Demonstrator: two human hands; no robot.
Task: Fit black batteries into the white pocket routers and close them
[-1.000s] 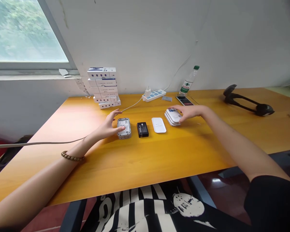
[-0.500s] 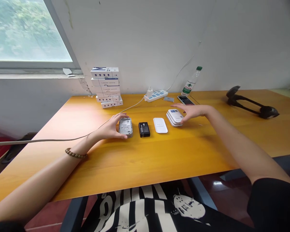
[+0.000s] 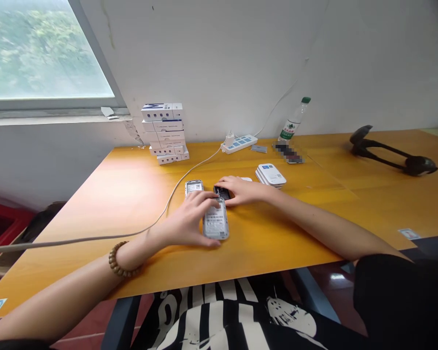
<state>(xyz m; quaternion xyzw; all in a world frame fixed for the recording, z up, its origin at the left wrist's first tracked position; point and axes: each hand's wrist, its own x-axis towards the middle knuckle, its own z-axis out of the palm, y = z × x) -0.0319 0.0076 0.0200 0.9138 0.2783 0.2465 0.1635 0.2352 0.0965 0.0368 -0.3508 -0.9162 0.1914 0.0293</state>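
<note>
My left hand (image 3: 190, 219) grips a small white device body (image 3: 216, 227) by its left side, fingers at the top edge and thumb near the bottom; its printed inner side faces up. Just behind those fingers lies a second open device body (image 3: 194, 184), partly covered by the hand. My right hand (image 3: 243, 190) closes its fingertips on a black battery (image 3: 222, 192) on the table, beyond the held device. A white back cover (image 3: 246, 179) shows only as an edge behind the right hand. Farther right sits a short stack of white covers (image 3: 272, 174).
A stack of white boxes (image 3: 164, 133) stands at the back left. A power strip (image 3: 239, 144), a pixelated phone (image 3: 289, 152) and a water bottle (image 3: 294, 121) are along the wall. A black looped object (image 3: 390, 153) lies right. A cable (image 3: 170, 197) crosses the table at left.
My left hand has brought one device body nearer and to the right, uncovering another beneath where it lay. My right hand has left the stack of covers and moved left to the battery.
</note>
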